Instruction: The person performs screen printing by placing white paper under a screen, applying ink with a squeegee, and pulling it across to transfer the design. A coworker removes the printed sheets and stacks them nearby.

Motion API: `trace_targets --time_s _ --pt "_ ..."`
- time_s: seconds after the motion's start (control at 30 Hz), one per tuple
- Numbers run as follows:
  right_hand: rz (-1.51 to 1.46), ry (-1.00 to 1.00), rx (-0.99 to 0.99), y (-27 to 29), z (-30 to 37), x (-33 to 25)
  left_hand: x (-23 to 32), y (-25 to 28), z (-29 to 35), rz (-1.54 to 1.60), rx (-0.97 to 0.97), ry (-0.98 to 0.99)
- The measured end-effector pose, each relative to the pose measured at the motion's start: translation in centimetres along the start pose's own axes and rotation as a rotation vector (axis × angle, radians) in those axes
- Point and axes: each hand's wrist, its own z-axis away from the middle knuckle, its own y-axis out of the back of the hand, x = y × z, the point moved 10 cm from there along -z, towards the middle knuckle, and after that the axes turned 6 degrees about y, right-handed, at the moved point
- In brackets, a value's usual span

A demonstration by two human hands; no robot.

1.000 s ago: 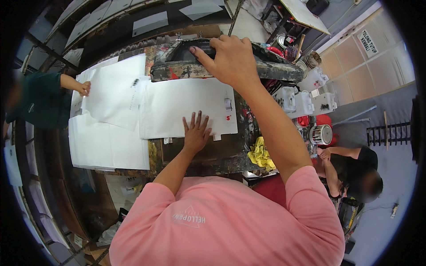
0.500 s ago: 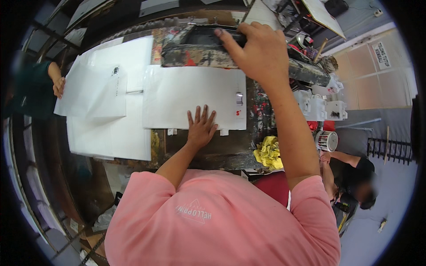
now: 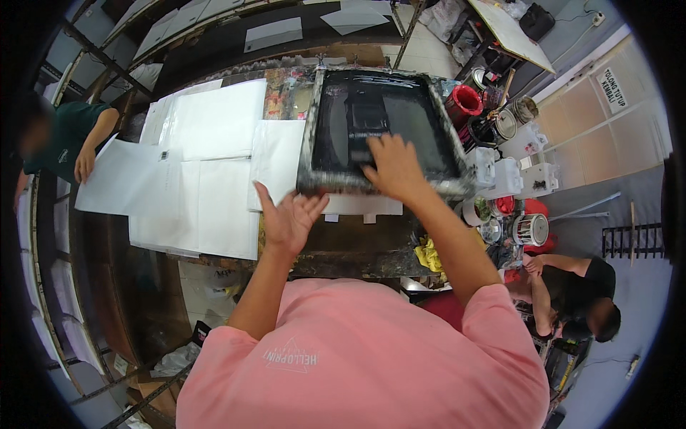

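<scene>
A screen-printing frame (image 3: 304, 168) with dark ink on its mesh lies lowered over a white sheet (image 3: 275, 146) on the worktable. Inside it sits a dark block that looks like a squeegee (image 3: 368, 118). My right hand (image 3: 396, 168) reaches over the near edge of the frame, fingers apart at the near end of the block; a firm grip does not show. My left hand (image 3: 286, 222) is open, palm up and fingers spread, by the frame's near left corner. The frame hides most of the sheet beneath.
At left, a person's hand (image 3: 84, 164) holds a printed white sheet (image 3: 125, 179) beside stacked white paper (image 3: 207, 207). Paint tubs (image 3: 464, 100) and white jugs (image 3: 506, 171) crowd the right side. A yellow rag (image 3: 427, 256) lies at the near edge. Another person (image 3: 579, 286) sits at right.
The raised frame has come down over the white sheet. My right hand has moved nearer, onto the ink area. My left hand has lifted off the sheet and turned palm up, further left.
</scene>
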Motion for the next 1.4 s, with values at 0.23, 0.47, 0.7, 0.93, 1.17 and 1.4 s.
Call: trace_targets --time_s 0.23,0.47,0.7,0.93,1.17,1.4 --pt "-0.026 0.037 -0.116 -13.4 7.7 -0.1 -6.3 14.6 -7.8 -0.205 0.084 0.247" --pt "0.083 -0.017 -0.047 -17.1 -0.8 3.9 -7.0 16.9 -8.6 -0.212 0.232 0.332" --pt "0.097 -0.076 -0.128 -17.0 -14.4 12.2 -5.9 15.1 -7.7 -0.298 0.181 0.357" --pt "0.024 0.025 -0.344 -12.5 -1.1 4.2 -4.5 12.2 -5.1 -0.425 0.128 0.187" --pt "0.035 0.020 0.148 4.9 1.2 -3.0 0.8 1.2 -0.6 -0.472 -0.283 -0.120" --pt "0.166 0.052 0.502 13.8 -5.3 -1.7 4.4 1.0 -4.1 -1.751 0.052 -0.551"
